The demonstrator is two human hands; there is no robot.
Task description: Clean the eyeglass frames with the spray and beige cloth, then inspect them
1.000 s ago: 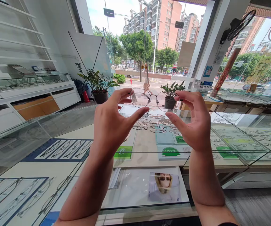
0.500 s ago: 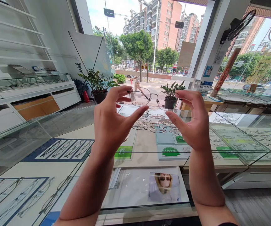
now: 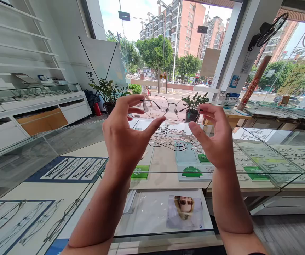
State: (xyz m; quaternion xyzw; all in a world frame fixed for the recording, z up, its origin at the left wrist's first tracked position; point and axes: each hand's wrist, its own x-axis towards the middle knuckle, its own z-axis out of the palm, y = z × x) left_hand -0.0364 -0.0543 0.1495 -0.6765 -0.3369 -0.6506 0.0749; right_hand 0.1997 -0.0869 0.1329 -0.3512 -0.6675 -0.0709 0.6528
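A pair of thin metal-rimmed glasses (image 3: 172, 104) is held up in front of the window, above the glass display counter. My left hand (image 3: 126, 129) grips its left end with the fingers at the hinge, the thumb stretched out below the lens. On the other side, the fingertips of my right hand (image 3: 214, 132) hold the right end, that thumb also apart below the lens. The dark temples show partly through the clear lenses. Rows of eyeglasses (image 3: 177, 143) lie in the counter beneath the hands.
The glass counter (image 3: 155, 180) spans the front, with framed trays (image 3: 74, 168) of glasses at left and a photo card (image 3: 184, 212) below. Potted plants (image 3: 109, 88) stand beyond. A wall fan (image 3: 270, 30) hangs at upper right; a person (image 3: 145, 88) walks outside.
Both hands and the glasses have shifted slightly left and up, and the glasses have turned a little, so the temples look different through the lenses. The person outside has moved left.
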